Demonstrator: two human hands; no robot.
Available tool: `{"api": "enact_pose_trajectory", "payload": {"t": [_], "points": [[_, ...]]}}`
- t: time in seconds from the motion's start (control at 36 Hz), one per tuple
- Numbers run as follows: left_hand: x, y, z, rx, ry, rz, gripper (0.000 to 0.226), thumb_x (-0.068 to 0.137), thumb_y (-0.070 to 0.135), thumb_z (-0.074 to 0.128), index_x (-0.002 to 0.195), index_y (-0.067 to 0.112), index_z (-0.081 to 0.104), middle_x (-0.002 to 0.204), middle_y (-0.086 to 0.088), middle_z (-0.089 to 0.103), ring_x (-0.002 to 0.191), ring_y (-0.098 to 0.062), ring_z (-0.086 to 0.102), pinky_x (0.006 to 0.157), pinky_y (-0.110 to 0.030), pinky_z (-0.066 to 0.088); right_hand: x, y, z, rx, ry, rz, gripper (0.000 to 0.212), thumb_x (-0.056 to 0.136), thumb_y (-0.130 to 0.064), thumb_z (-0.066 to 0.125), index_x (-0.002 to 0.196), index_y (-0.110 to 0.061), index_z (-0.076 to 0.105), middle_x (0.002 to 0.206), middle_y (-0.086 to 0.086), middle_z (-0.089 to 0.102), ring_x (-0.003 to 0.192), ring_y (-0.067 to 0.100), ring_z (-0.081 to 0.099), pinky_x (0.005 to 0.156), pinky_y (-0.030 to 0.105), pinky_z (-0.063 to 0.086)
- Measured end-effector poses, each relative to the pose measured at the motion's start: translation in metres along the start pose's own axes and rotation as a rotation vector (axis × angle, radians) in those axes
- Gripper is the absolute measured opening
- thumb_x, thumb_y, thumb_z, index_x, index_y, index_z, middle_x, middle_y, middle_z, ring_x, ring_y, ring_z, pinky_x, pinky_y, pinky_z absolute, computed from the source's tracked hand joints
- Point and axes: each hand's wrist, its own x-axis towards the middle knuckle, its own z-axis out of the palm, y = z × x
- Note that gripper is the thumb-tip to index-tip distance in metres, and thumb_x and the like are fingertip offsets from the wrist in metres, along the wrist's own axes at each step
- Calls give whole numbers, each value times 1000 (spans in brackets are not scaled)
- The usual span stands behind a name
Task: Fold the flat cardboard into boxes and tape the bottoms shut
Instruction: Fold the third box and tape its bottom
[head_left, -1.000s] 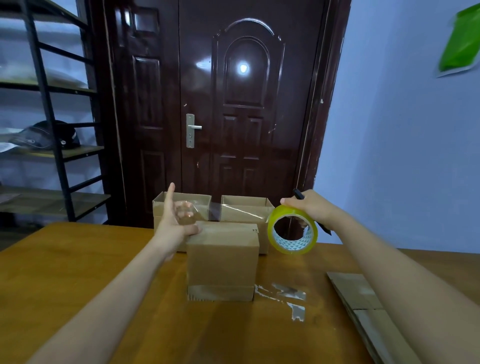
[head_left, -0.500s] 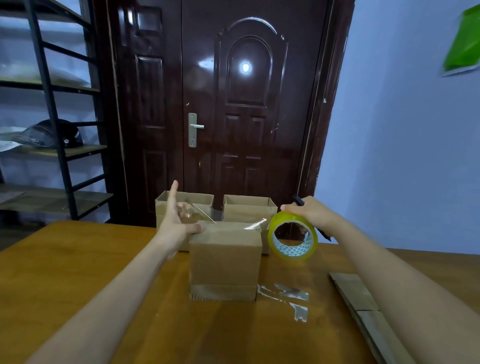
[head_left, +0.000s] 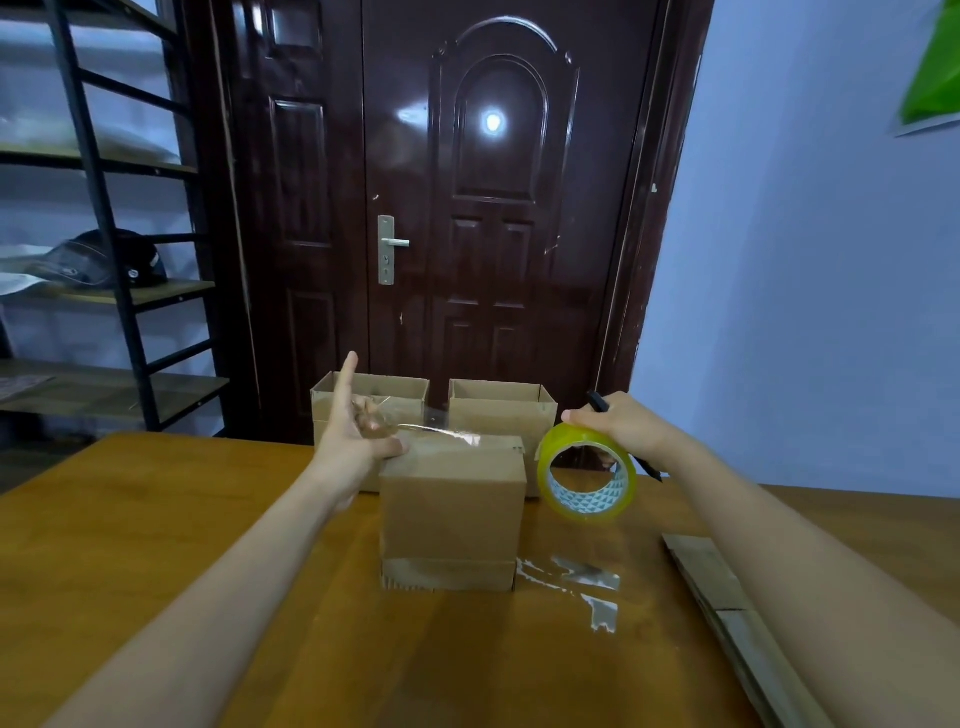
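A folded cardboard box (head_left: 451, 512) stands bottom-up in the middle of the wooden table (head_left: 130, 519). My left hand (head_left: 355, 432) is at its upper left corner, index finger raised, pinching the free end of a clear tape strip (head_left: 439, 430) that lies low across the box top. My right hand (head_left: 621, 425) holds a yellow tape roll (head_left: 587, 480) just right of the box, together with a black pen-like tool (head_left: 597, 401). A stack of flat cardboard (head_left: 727, 613) lies at the right.
Two open-topped cardboard boxes (head_left: 371, 400) (head_left: 501, 408) stand behind the middle box at the table's far edge. Scraps of clear tape (head_left: 582, 582) stick to the table right of the box. A dark door and a metal shelf rack (head_left: 104, 234) lie beyond.
The tape strip has come down from above the box to its top. My right hand with the roll lowered slightly toward the box's right edge. My left hand barely moved.
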Motion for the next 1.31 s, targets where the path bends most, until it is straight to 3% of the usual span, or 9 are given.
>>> {"api": "enact_pose_trajectory", "payload": {"t": [0.08,0.19,0.47,0.64,0.83,0.94,1.08,1.22,1.31], "points": [[0,-1,0,7,-5,2,114,72,-23,64,146,48,16,88,1,36,81,-13,50,98,-37,48,2,5,1,-31,0,-8,42,90,-37,61,70,0,67,56,3,57,56,14,56,60,23,46],[-1,-1,0,5,-4,8,113,72,-23,64,146,48,16,92,-1,38,84,-15,50,82,-24,50,4,9,4,-44,-8,-8,43,91,-37,61,67,-1,65,55,2,55,53,11,53,56,18,44],[-3,-2,1,-22,9,13,111,73,-24,63,146,47,17,99,0,45,76,-9,53,73,-20,55,12,20,19,-15,-53,-13,50,90,-37,62,47,-17,47,45,-5,42,45,11,41,57,25,38],[-4,-1,0,-21,7,15,111,73,-22,64,144,51,19,114,-9,46,75,-10,55,92,-39,52,13,27,27,21,-52,-13,47,90,-39,61,50,-17,53,47,-4,47,47,11,46,58,24,42],[-5,-2,0,2,13,20,112,72,-21,65,144,50,18,122,0,45,116,-21,53,101,-46,46,11,30,30,34,-37,-5,45,91,-38,61,54,-15,51,48,-3,45,47,9,45,56,22,41],[-6,-1,-3,54,14,28,113,71,-18,69,140,56,19,133,-13,42,126,-36,45,104,-48,42,11,33,31,33,-32,2,43,90,-40,61,56,-14,55,50,-3,48,50,10,48,58,24,43],[-2,9,-8,108,6,4,107,74,-18,65,150,36,13,82,-5,50,86,-18,59,111,-41,32,11,29,30,10,-36,-20,45,91,-37,60,53,-15,50,49,-3,43,47,11,43,56,24,39],[6,24,-12,77,28,-42,76,88,-1,53,150,25,17,74,-3,53,72,-15,52,72,-33,47,12,28,29,2,-44,-30,47,91,-36,60,52,-15,47,49,-2,39,47,11,39,57,25,37],[10,32,-16,127,13,-96,74,90,12,58,151,25,17,75,-5,54,69,-15,52,66,-32,46,11,28,29,6,-47,-29,47,91,-36,60,52,-15,46,49,-2,39,47,12,39,57,25,37]]}}
